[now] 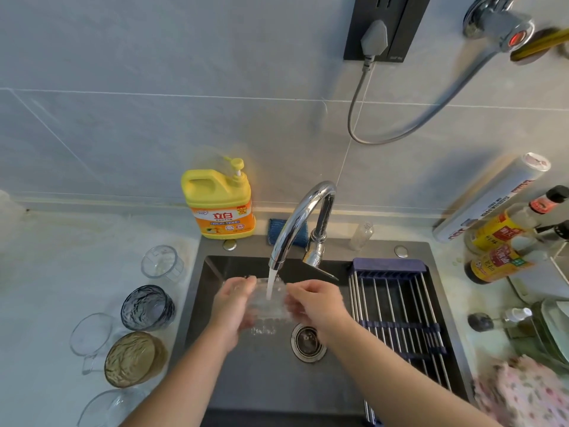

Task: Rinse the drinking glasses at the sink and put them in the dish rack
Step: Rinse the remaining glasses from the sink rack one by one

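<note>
A single wide-angle view, worn on the person's head, looks forward and steeply down onto the sink (255,383), which fills the lower middle of the frame. It faces the tiled wall (154,118) behind the sink and takes that wall in as high as the power socket (385,26) far above the sink. The view sits close: the left forearm (184,386) and right forearm (400,386) enter from the bottom edge over the sink. The frame also reaches the surface (46,272) left of the sink and the dish rack (397,303) across the sink's right side.
</note>
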